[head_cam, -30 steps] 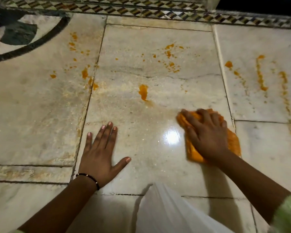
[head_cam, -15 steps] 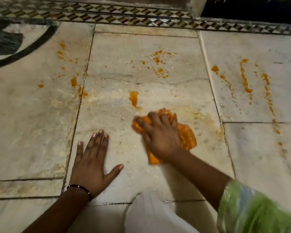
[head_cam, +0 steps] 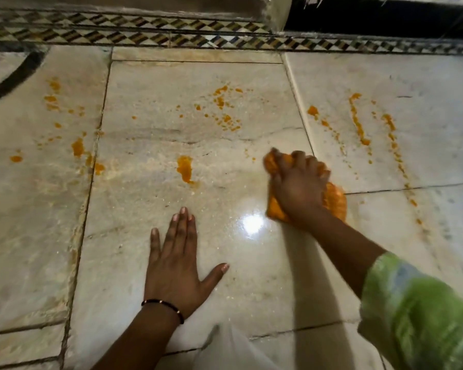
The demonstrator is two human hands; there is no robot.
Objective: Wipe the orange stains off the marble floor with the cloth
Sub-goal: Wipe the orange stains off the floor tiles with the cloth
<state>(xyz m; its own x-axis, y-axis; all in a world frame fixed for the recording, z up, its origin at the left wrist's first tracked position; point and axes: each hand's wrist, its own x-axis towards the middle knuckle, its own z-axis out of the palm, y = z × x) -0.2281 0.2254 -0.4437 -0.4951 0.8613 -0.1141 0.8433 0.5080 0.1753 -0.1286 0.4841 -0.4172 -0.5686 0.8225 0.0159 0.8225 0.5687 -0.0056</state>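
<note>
Right hand: the right hand (head_cam: 298, 188) lay on the cloth (head_cam: 334, 200), fingers curled over its far end and gripping it against the floor.
Left hand: the left hand (head_cam: 175, 265) lay flat on the marble floor (head_cam: 150, 209), fingers straight and together, thumb spread out to the right; a dark bracelet (head_cam: 163, 307) circled the wrist.
Cloth: orange, bunched under the right hand, at the right edge of the middle slab, over the joint to the next slab.
Orange stains: one large blob (head_cam: 185, 169) on the middle slab between the hands and farther away; specks (head_cam: 226, 118) toward that slab's far edge; streaks (head_cam: 357, 124) on the right slab; spots (head_cam: 78, 146) on the left slab.
Sleeve: green sleeve (head_cam: 417, 311) on the right arm.
Far edge: patterned border strip (head_cam: 150, 36).
</note>
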